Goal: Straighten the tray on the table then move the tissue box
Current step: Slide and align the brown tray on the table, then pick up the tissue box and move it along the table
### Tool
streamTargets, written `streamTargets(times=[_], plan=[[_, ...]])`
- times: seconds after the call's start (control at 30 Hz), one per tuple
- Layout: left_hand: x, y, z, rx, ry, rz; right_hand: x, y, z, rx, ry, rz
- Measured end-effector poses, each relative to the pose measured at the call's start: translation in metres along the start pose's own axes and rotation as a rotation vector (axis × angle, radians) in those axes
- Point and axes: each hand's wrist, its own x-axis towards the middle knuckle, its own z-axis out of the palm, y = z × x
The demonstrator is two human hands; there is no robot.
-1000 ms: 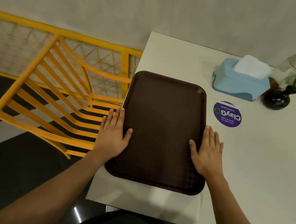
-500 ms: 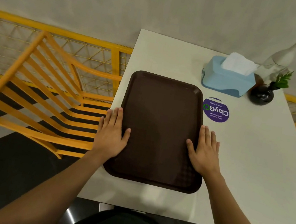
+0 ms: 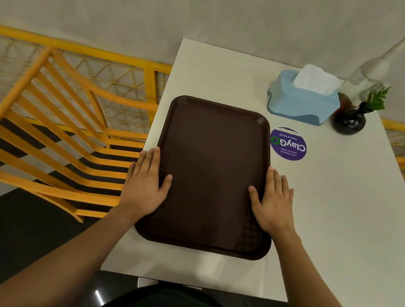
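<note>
A dark brown tray (image 3: 212, 160) lies lengthwise on the white table (image 3: 332, 213), near its left edge, roughly parallel to it. My left hand (image 3: 144, 186) holds the tray's left rim, fingers flat outside it and thumb on the tray. My right hand (image 3: 271, 204) holds the right rim the same way. The light blue tissue box (image 3: 302, 105), with white tissue sticking out of its top, stands at the far right of the table, beyond the tray and apart from both hands.
A round purple sticker (image 3: 288, 145) is on the table just right of the tray. A dark vase with a green sprig (image 3: 350, 119) and a glass bottle (image 3: 368, 73) stand right of the tissue box. Yellow chairs (image 3: 54, 129) flank the table.
Both hands have stayed on the tray's rims. The tray has shifted slightly right, away from the table's left edge, and looks squarer to it. My view has shifted.
</note>
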Motion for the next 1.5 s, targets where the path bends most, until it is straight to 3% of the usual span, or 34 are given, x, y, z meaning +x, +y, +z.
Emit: streamTargets(times=[0.73,1.03,1.23,1.5], plan=[[0.010,0.004,-0.006,-0.013,-0.002,0.002,0.013,0.001,-0.001,0.013,0.020,0.034],[0.010,0.013,-0.034,-0.291,0.017,-0.031,-0.003,0.012,-0.024,0.357,0.173,0.095],[0.037,0.074,-0.040,-0.382,0.055,0.043,0.017,0.052,-0.053,0.446,0.249,0.129],[0.118,0.217,-0.013,-0.395,0.073,0.146,0.115,0.120,-0.099,0.531,0.277,0.037]])
